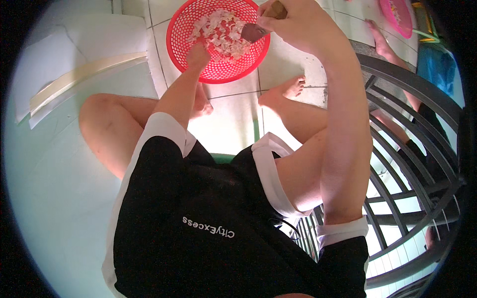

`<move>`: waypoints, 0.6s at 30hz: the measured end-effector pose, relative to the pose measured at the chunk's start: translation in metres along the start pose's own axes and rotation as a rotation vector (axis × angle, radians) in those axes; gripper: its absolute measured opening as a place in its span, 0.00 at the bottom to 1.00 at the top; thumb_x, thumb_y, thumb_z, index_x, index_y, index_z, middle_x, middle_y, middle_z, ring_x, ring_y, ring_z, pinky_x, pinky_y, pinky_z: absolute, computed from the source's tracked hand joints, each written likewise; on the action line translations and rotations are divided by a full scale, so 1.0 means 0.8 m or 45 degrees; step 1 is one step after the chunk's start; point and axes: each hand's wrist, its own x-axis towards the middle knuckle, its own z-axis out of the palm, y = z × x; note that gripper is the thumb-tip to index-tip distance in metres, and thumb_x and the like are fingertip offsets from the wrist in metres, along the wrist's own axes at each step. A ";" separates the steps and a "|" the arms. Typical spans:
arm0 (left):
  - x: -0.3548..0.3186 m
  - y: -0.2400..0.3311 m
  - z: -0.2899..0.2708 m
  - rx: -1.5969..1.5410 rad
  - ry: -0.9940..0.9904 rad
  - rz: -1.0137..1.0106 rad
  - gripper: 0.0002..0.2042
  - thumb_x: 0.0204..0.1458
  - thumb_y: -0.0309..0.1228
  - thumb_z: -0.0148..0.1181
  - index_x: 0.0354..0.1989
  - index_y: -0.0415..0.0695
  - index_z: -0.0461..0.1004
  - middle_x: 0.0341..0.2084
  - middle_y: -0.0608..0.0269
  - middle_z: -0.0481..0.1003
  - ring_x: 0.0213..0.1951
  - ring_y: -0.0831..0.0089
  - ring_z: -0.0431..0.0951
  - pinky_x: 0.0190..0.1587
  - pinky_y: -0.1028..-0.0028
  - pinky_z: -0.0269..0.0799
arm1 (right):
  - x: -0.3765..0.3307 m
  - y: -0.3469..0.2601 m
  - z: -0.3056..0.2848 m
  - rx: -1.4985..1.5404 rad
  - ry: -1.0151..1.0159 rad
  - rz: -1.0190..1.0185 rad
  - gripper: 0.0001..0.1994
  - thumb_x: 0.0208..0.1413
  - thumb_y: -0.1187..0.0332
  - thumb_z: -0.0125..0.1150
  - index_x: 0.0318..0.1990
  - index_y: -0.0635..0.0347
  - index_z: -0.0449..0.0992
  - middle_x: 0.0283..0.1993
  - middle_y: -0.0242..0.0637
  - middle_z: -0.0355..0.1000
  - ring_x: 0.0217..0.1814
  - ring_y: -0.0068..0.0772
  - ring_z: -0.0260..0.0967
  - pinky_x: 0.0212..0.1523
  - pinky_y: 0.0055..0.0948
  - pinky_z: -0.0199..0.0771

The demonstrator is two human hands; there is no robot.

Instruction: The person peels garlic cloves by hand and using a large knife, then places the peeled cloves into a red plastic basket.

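A red perforated plastic basket point(178, 55) rests on the tiled floor in front of me. Many pale, thin pieces point(223, 34), like peeled cloves or skins, lie in it; their exact kind is not clear. My left hand point(198, 54) reaches over the basket's near left side down to these pieces. Its fingers are mostly hidden, so I cannot tell what they hold. At the basket's right rim, my right hand point(290, 22) is closed round the wooden handle of a knife point(254, 33). The short, wide, dark blade points left over the pieces.
Black metal bars point(415, 82) curve along my right side. Beyond them another person's bare leg point(381, 42) shows beside a pink basket point(397, 17) and a blue plastic bag point(437, 69). A pale wall or panel point(54, 164) stands on my left. My bare feet flank the floor before the basket.
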 end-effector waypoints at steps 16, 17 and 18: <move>-0.059 0.149 -0.167 -0.721 0.269 1.165 0.16 0.44 0.32 0.66 0.42 0.42 0.77 0.41 0.61 0.76 0.44 0.66 0.75 0.46 0.69 0.71 | 0.032 0.069 0.018 -0.201 -0.062 -0.178 0.14 0.49 0.61 0.61 0.42 0.54 0.79 0.33 0.36 0.78 0.33 0.29 0.74 0.37 0.30 0.73; -0.074 0.157 -0.187 -0.630 0.241 1.143 0.15 0.45 0.33 0.66 0.42 0.43 0.77 0.41 0.61 0.76 0.44 0.66 0.75 0.46 0.69 0.70 | 0.043 0.077 0.034 -0.175 0.011 -0.327 0.15 0.47 0.58 0.61 0.41 0.53 0.79 0.36 0.39 0.78 0.39 0.35 0.75 0.41 0.34 0.73; -0.065 0.146 -0.188 -0.567 0.405 1.338 0.13 0.47 0.34 0.64 0.39 0.42 0.78 0.39 0.61 0.76 0.42 0.67 0.75 0.44 0.67 0.70 | 0.049 0.063 0.047 -0.288 0.074 -0.318 0.18 0.43 0.53 0.63 0.39 0.52 0.80 0.37 0.40 0.77 0.39 0.40 0.74 0.41 0.38 0.73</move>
